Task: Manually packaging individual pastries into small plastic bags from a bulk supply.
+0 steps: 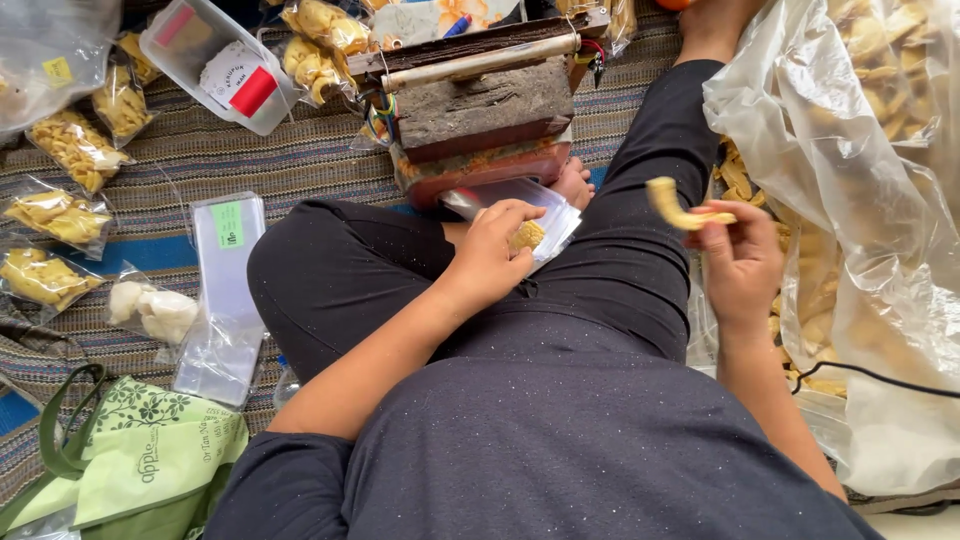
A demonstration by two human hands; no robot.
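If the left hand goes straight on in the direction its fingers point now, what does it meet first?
Probably the red-based wooden sealing device. The left hand, holding a small clear bag with a chip, points towards it; depth is unclear.

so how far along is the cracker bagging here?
Done: several filled packets lie on the mat at the left. In hand: the left hand holds a small clear bag with a cracker inside, and the right hand pinches a curled cracker. Left: the big plastic sack on the right looks full of loose crackers, and a stack of empty bags lies on the mat.
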